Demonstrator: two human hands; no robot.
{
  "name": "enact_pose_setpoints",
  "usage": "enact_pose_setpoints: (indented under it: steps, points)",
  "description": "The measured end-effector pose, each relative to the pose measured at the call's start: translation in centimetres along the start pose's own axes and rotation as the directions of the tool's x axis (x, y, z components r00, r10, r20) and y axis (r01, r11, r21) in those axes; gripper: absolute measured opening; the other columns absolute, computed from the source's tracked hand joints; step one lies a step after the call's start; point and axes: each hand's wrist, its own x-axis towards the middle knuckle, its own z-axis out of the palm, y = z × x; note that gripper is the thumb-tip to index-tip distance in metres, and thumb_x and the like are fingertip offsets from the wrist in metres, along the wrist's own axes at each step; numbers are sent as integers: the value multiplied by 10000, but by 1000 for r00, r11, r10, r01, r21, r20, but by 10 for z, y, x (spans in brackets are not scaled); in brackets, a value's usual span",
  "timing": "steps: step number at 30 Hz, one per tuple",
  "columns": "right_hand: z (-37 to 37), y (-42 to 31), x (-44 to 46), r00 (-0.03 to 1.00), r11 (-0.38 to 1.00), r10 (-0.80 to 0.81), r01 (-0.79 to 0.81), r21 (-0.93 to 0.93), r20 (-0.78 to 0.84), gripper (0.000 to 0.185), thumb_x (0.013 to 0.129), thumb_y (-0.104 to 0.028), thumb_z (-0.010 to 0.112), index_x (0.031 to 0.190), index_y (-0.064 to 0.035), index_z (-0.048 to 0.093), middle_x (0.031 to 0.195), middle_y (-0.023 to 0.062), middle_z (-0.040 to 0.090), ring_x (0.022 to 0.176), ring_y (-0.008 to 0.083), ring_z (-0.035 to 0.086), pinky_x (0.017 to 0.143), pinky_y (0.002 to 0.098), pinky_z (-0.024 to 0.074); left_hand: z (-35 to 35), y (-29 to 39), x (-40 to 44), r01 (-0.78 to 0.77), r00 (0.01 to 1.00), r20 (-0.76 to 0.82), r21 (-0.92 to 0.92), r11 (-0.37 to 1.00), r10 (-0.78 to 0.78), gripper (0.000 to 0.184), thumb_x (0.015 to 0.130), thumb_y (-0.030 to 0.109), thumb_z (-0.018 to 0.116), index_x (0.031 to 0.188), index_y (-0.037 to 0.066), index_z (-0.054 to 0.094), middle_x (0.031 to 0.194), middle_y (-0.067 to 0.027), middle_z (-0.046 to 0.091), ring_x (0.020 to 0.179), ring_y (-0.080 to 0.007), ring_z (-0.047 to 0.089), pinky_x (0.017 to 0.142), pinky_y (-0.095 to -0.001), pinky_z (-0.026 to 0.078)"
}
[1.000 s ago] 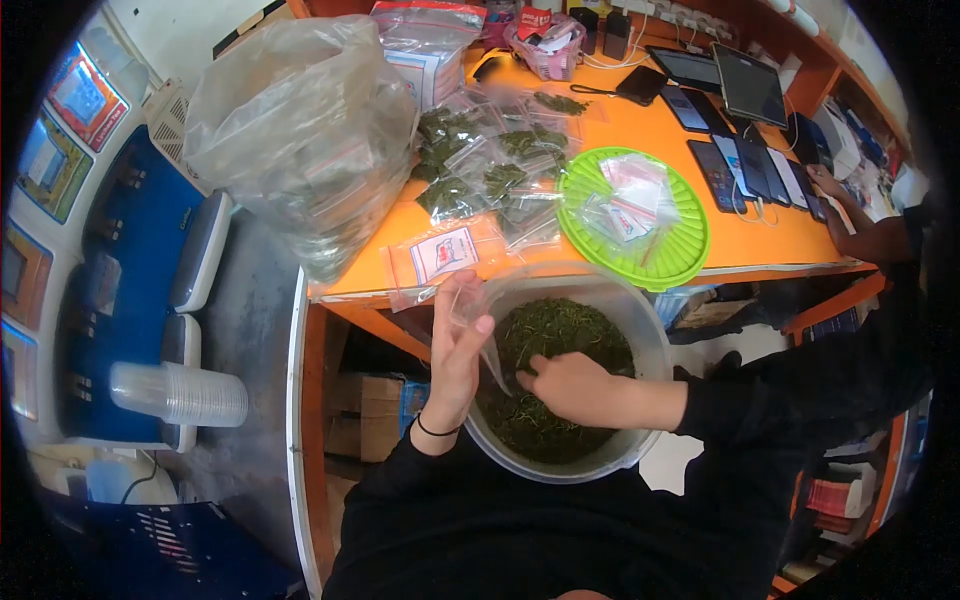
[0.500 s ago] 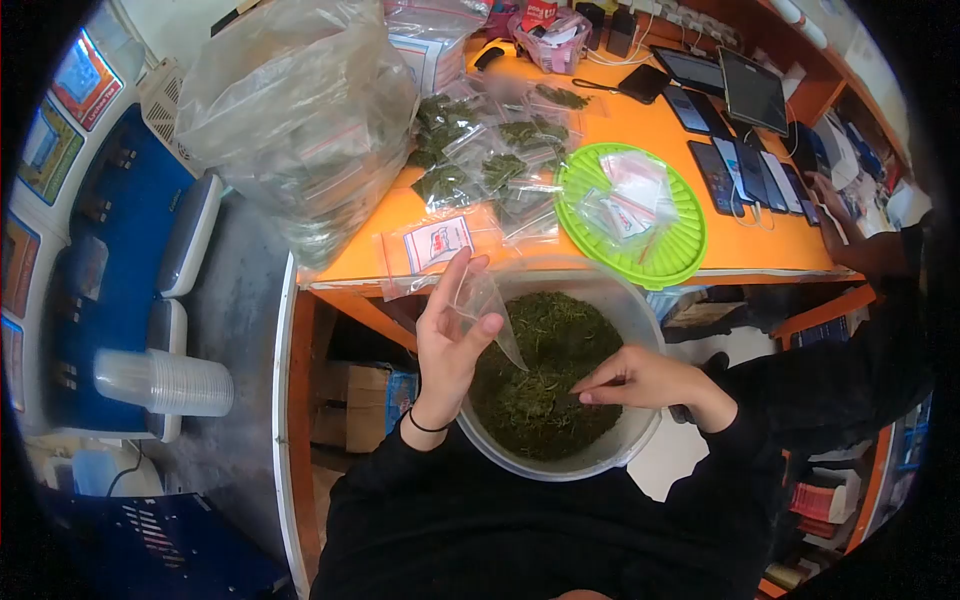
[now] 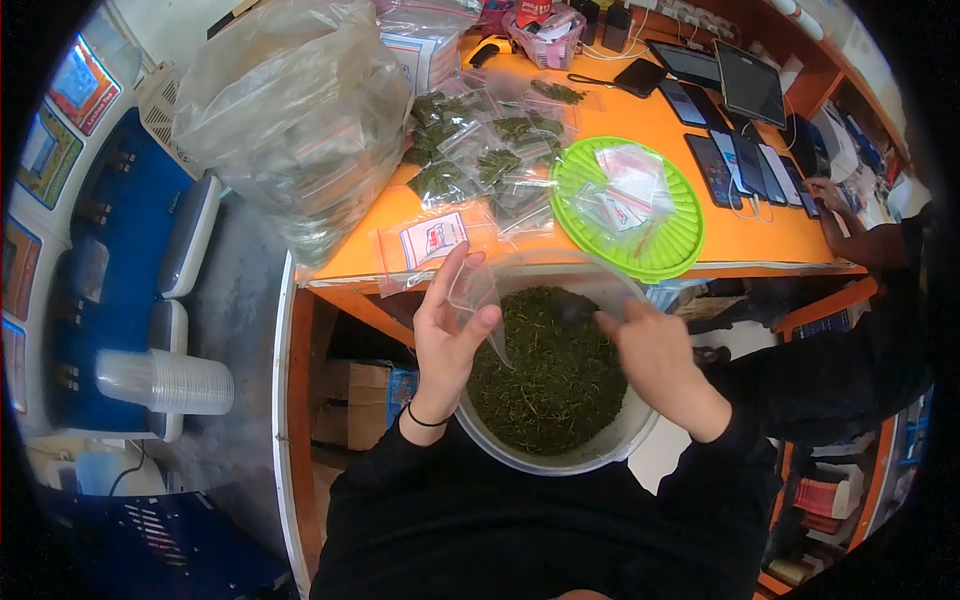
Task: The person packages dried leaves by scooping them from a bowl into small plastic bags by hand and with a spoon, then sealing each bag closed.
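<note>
Slumping at the left of the orange counter (image 3: pixel 765 232) is one big bag (image 3: pixel 290 125). The left hand (image 3: pixel 440 348) pinches one small pouch (image 3: pixel 481 300) over one bucket (image 3: pixel 634 420) of greens (image 3: pixel 545 385); the right hand (image 3: pixel 662 362) dips in, its grip hidden from me; one green tray (image 3: pixel 688 232) lies behind, shelves (image 3: pixel 838 82) far right.

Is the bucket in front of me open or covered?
Open: no lid covers the bucket, and the chopped greens inside show plainly beside the right hand.

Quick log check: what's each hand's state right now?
Left hand: holding a clear bag.
Right hand: over the bucket; open or closed, can't tell.
</note>
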Motion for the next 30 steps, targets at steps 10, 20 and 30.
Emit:
enact_pose_setpoints:
  steps: [10,20,30]
  points:
    - [46,-53,8,831,810,-524,419,410,186,107,724,-84,522,734,-4,592,727,173,579,657,316,614,563,404,500,-3,-1,-1,-10,1000,-2,43,999,10,720,746,217,717,1309,-29,341,1244,-129,451,1169,-201,410,986,-327,305]
    - [6,15,-2,824,506,-446,-92,858,351,206,813,-170,609,953,-26,652,835,162,645,704,241,631,639,290,473,-3,0,0,-5,1000,20,52,999,4,722,737,187,726,1311,-22,341,1238,-131,452,1170,-207,412,981,-324,318]
    - [1,37,-6,961,439,-171,-123,890,217,183,796,-127,639,935,-9,657,784,135,655,672,164,606,629,266,457,0,-1,0,-2,1000,23,65,998,0,730,709,155,743,1306,-15,357,1228,-126,471,1147,-189,432,969,-308,329]
